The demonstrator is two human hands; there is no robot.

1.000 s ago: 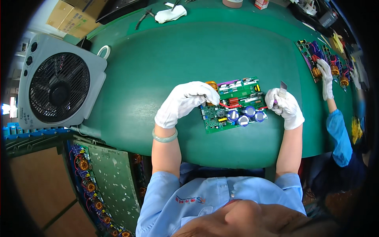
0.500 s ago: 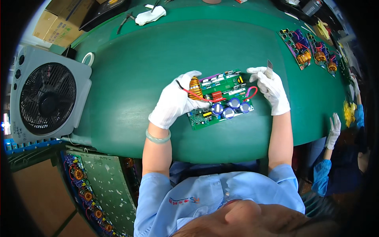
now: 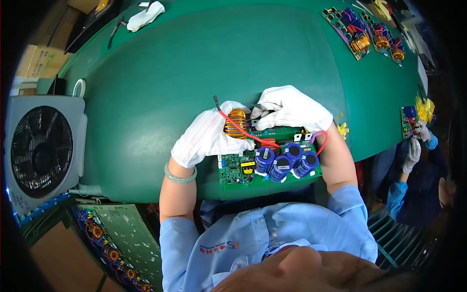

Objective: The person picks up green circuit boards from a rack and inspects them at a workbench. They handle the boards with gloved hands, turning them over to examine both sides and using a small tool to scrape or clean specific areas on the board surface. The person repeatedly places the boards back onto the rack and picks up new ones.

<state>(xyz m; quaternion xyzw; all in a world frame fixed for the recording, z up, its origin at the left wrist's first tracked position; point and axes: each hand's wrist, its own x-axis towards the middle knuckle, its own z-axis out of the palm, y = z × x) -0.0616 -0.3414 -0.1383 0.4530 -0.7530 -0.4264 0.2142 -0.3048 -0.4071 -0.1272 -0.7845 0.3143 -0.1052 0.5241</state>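
Note:
A green circuit board is tilted up toward me over the table. It carries a copper-wound coil, several blue capacitors and red wires, one of them rising to a black end beside the coil. My white-gloved left hand is closed around the board's left side, at the coil. My gloved right hand reaches over the board's far edge just right of the coil, fingers pinched. Between those fingers a sliver of a thin grey flat blade shows; most of it is hidden by the glove.
Three similar boards lie at the far right. A grey box fan stands at the left. Pliers and a white glove-like bundle lie at the far left. On the right, a co-worker's gloved hands hold another board.
My right hand has moved left to the board's far edge near the coil, taking the blade along. The board has come nearer and tilted up. The co-worker's hands have come together on a board.

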